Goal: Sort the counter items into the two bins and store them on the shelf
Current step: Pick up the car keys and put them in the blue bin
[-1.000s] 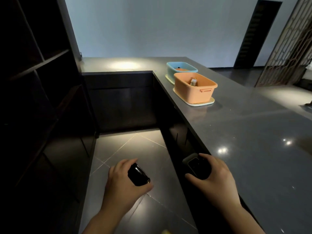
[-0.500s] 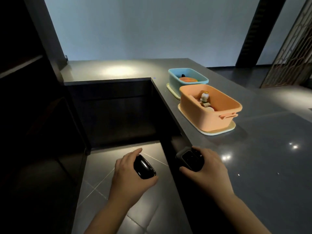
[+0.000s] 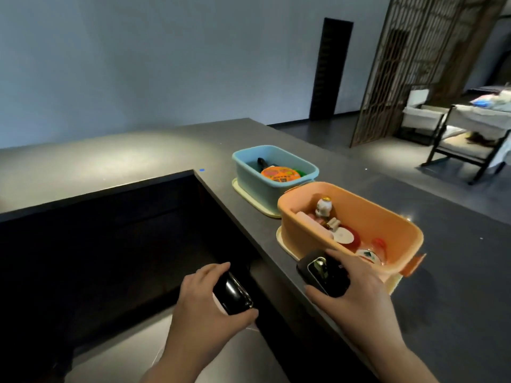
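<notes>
Glossy black plastic is held in both hands: a rounded case is gripped by the left hand, fingers and thumb curled round it, out over the floor beside the counter; a flat dark device with a small shiny screen is pinched by the right hand just at the near wall of the orange bin. Both shells look smooth and slick — a loosened grip could let the left one be dropped on the hard tiles, and the right one could be knocked against the bin's rim. The orange bin is already crowded with a small figurine and red-capped items, so something light could be tipped if the device is dropped in. The blue bin sits just behind, on a pale lid; both are matte plastic with rounded corners — the counter is dark, polished stone.
</notes>
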`<state>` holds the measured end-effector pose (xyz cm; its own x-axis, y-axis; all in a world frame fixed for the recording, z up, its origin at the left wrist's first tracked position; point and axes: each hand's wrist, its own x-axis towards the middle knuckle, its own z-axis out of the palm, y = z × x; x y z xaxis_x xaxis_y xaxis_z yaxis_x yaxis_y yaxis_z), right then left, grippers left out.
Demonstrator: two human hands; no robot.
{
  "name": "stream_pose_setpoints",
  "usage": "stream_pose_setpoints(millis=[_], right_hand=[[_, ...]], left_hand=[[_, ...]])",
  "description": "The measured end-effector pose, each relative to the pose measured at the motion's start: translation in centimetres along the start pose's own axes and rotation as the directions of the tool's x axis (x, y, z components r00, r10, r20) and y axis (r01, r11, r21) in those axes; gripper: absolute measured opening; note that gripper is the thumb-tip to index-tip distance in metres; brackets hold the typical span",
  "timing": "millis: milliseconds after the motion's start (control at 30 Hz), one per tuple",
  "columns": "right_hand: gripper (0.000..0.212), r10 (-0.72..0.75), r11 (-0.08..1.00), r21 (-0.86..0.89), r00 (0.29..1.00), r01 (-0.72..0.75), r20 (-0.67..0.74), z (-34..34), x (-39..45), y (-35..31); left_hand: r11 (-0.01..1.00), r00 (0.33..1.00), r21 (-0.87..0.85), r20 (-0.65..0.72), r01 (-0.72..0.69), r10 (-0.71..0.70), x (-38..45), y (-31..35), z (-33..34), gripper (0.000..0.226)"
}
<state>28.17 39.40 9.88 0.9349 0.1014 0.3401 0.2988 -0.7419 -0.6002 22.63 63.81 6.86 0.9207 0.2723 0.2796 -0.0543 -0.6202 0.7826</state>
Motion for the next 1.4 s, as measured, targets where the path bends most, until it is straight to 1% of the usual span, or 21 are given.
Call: stream_pose_setpoints(millis=[67, 167, 267, 333, 433, 500, 567, 600, 667, 733, 833, 900, 967, 1033, 1133, 1233, 1333, 1400], right_hand=[[0.072, 0.046, 0.999, -0.023, 0.996, -0.048, -0.080, 0.4, 1.8, -0.1], [0.070, 0.119, 0.989, -0.068, 0.982, -0.130, -0.149, 0.5, 3.7, 0.2], [0.066, 0.177, 0.976, -0.081, 0.953, -0.202, -0.244, 0.8, 6.5, 1.1], [0.065, 0.209, 0.966, -0.095, 0.940, -0.242, -0.271, 1.3, 8.9, 2.3], [0.063, 0.230, 0.958, -0.105, 0.934, -0.266, -0.273, 2.5, 12.2, 3.3], [0.066, 0.239, 0.958, -0.092, 0.933, -0.272, -0.270, 3.3, 14.6, 3.7], [0.067, 0.242, 0.960, -0.081, 0.938, -0.269, -0.250, 4.1, 17.0, 3.7], [0.065, 0.238, 0.962, -0.071, 0.939, -0.263, -0.250, 4.5, 18.2, 3.5], [0.055, 0.216, 0.971, -0.049, 0.944, -0.235, -0.250, 5.4, 20.6, 2.9], [0.050, 0.200, 0.975, -0.053, 0.958, -0.215, -0.207, 6.0, 22.6, 2.0], [0.062, 0.190, 0.975, -0.091, 0.970, -0.205, -0.151, 6.6, 25.4, 1.3], [0.068, 0.184, 0.971, -0.122, 0.968, -0.206, -0.173, 7.2, 27.7, 0.9], [0.068, 0.175, 0.969, -0.135, 0.963, -0.205, -0.203, 8.3, 30.5, 0.2], [0.066, 0.173, 0.970, -0.134, 0.963, -0.203, -0.209, 9.8, 33.6, -0.6], [0.063, 0.196, 0.962, -0.140, 0.951, -0.233, -0.238, 12.5, 38.5, -2.1], [0.069, 0.249, 0.949, -0.135, 0.938, -0.286, -0.239, 15.4, 43.6, -3.2], [0.074, 0.327, 0.924, -0.157, 0.933, -0.349, -0.148, 18.9, 47.9, -3.6], [0.070, 0.412, 0.886, -0.204, 0.909, -0.417, -0.068, 21.2, 49.9, -3.5]], left_hand=[[1.000, 0.998, -0.026, 0.056, -0.011, 0.012, 4.1, -0.5, 0.3, 0.082], [0.997, 0.986, -0.069, 0.163, -0.021, 0.032, 8.7, -0.7, 1.7, 0.082], [0.991, 0.972, -0.117, 0.214, -0.071, 0.095, 13.1, -1.2, 3.8, 0.086], [0.989, 0.961, -0.108, 0.243, -0.104, 0.128, 16.1, -1.2, 5.6, 0.087], [0.985, 0.951, -0.111, 0.264, -0.134, 0.160, 20.1, -1.0, 7.3, 0.091], [0.983, 0.945, -0.108, 0.275, -0.151, 0.175, 23.0, -1.2, 8.0, 0.094], [0.979, 0.955, -0.130, 0.235, -0.156, 0.184, 25.8, -1.7, 8.4, 0.096], [0.977, 0.962, -0.151, 0.207, -0.151, 0.180, 27.1, -1.9, 8.5, 0.096], [0.978, 0.971, -0.160, 0.177, -0.135, 0.162, 29.4, -2.7, 8.5, 0.095], [0.981, 0.977, -0.156, 0.157, -0.119, 0.143, 31.4, -3.6, 8.4, 0.091], [0.982, 0.983, -0.149, 0.129, -0.114, 0.133, 35.2, -5.0, 8.4, 0.090], [0.980, 0.986, -0.149, 0.091, -0.129, 0.143, 38.5, -5.4, 8.5, 0.085], [0.970, 0.982, -0.172, 0.058, -0.170, 0.182, 42.3, -5.8, 8.7, 0.077], [0.964, 0.976, -0.178, 0.058, -0.198, 0.211, 46.4, -6.3, 9.0, 0.078], [0.954, 0.964, -0.178, 0.070, -0.241, 0.257, 52.3, -7.1, 9.1, 0.082], [0.932, 0.941, -0.201, 0.095, -0.302, 0.325, 57.7, -8.3, 9.1, 0.083], [0.921, 0.928, -0.221, 0.118, -0.322, 0.353, 61.7, -10.1, 9.2, 0.082], [0.921, 0.918, -0.216, 0.166, -0.324, 0.361, 63.5, -11.2, 9.5, 0.082]])
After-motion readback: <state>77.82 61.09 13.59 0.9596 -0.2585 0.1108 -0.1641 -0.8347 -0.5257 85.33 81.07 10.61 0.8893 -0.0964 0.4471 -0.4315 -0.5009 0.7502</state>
